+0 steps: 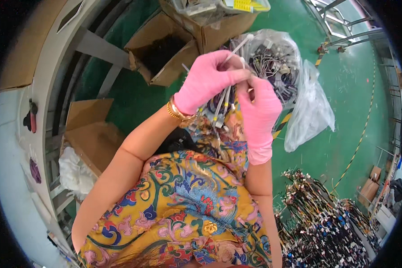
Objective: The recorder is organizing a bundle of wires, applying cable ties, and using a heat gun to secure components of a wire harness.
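Observation:
My left hand [205, 82] and my right hand [261, 107] wear pink gloves with bare fingertips and meet in front of me, fingers closed in a pinch. A thin white strip that looks like a cable tie [242, 44] sticks up from the left hand's fingers. What the right fingertips pinch is hidden where the two hands touch. Below them, a bundle of wires with white connectors [219, 111] hangs over my lap, partly covered by the hands.
Beyond my hands stands a clear plastic bag of wire harnesses [277, 67], with an empty-looking plastic bag [310, 111] beside it. An open cardboard box [165, 49] holds dark items. At lower right lies a large heap of wire harnesses [319, 223]. A table edge [44, 111] runs along the left.

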### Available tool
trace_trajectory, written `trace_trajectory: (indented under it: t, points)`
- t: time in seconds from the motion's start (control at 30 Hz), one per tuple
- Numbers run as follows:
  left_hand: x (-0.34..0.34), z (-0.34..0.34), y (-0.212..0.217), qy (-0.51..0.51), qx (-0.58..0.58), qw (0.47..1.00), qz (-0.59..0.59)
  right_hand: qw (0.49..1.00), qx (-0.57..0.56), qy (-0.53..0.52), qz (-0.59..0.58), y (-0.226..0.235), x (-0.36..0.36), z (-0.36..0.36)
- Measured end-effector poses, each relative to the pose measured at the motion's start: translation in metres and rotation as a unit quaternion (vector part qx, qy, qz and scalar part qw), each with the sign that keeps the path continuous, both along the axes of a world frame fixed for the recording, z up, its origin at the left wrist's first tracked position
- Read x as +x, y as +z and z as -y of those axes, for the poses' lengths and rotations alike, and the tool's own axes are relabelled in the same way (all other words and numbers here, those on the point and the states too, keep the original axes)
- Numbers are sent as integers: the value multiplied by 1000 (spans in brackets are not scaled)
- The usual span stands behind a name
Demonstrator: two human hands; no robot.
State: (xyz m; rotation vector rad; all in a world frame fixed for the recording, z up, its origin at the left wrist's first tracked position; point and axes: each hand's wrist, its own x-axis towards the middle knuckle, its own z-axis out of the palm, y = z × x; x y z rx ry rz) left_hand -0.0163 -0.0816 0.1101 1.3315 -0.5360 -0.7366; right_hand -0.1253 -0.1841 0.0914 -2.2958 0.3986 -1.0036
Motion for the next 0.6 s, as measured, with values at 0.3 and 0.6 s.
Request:
trace_trajectory:
  t: [0.3,0.6]
  points:
    - [12,-31,7,125,25,992,-16,994,89,44,-41,-14,-22,-3]
    - [17,-77,-18,185,62,980,-43,885,141,79,-436,-85,-75,-47]
